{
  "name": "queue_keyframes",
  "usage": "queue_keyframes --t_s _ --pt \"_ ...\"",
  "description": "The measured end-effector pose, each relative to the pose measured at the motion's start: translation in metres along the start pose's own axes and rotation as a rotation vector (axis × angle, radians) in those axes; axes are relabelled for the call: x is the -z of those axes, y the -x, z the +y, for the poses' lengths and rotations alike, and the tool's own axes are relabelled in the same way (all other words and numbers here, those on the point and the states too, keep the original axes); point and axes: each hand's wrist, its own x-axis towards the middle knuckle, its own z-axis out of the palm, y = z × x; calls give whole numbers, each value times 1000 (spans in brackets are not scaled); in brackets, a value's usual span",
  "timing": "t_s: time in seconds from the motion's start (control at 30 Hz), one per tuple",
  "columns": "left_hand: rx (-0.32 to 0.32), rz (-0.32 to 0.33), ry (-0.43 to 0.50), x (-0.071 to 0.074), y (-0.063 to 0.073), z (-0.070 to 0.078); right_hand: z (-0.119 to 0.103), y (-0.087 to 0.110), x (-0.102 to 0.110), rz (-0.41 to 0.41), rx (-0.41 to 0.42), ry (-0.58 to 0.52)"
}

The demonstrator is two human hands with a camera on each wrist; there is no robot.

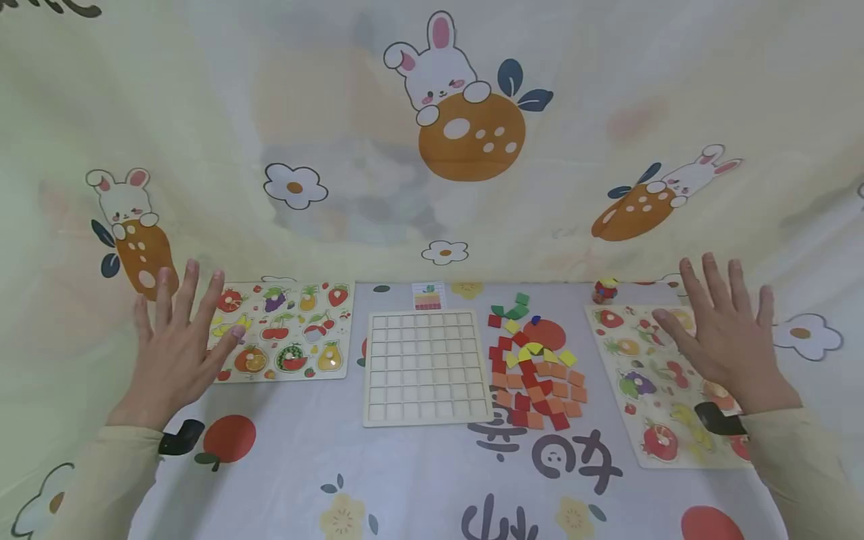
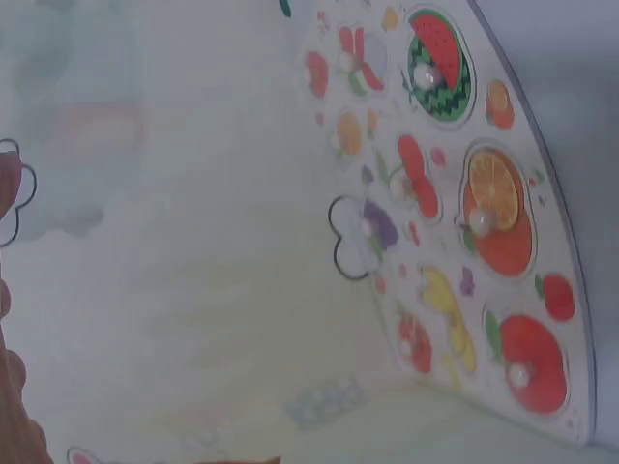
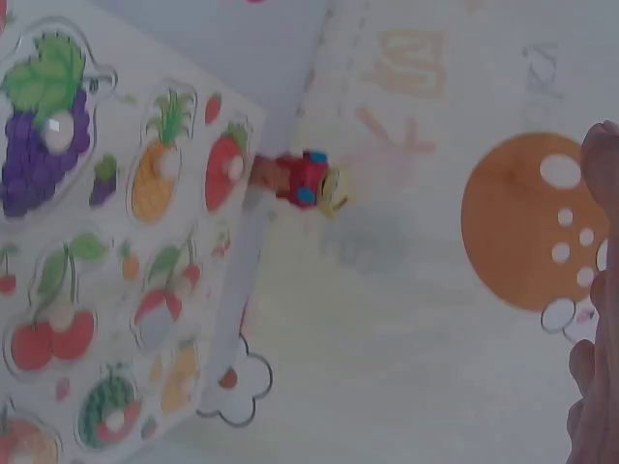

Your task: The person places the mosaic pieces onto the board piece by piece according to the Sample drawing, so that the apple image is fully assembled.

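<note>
My left hand [image 1: 177, 349] is raised with fingers spread, overlapping the left edge of a fruit knob puzzle [image 1: 340, 330] in the head view. On the right, my right hand [image 1: 732, 337] is likewise held up with straight, spread fingers, over a second fruit puzzle [image 1: 624, 375]. Neither hand holds anything. Between them lies a pale grid board [image 1: 427, 367] with bare square cells. Just right of it is a loose heap of small tiles [image 1: 533, 371] in red, orange, yellow and green. A small picture card [image 1: 428, 296] lies behind the board.
A small red and yellow toy figure [image 3: 308, 181] stands beyond the right puzzle's far corner. Behind everything hangs a cloth backdrop [image 1: 351, 225] printed with rabbits and flowers. A printed cloth [image 1: 283, 465] covers the table.
</note>
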Motion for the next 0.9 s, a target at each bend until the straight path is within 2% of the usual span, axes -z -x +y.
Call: queue_keyframes --t_s 0.1,0.2,0.37,0.43,0.53,0.7,0.8,0.9 --pt "-20 -20 5 -11 2 7 -18 -7 -14 45 74 -44" --pt "-54 -63 33 -34 5 22 -40 -14 -33 55 107 -147" --pt "-111 -171 101 -92 16 61 -76 -32 -75 -83 31 -325" --pt "-114 -210 143 -114 22 78 -86 -41 -93 -148 -17 -366" --pt "-95 -260 229 -139 30 99 -96 -53 -120 -203 -68 -419" --pt "-64 -295 318 -159 36 119 -103 -62 -151 -244 -157 -436" --pt "-58 -295 330 -164 36 124 -107 -66 -157 -243 -197 -459" --pt "-45 -326 343 -165 36 128 -110 -70 -157 -257 -220 -496"
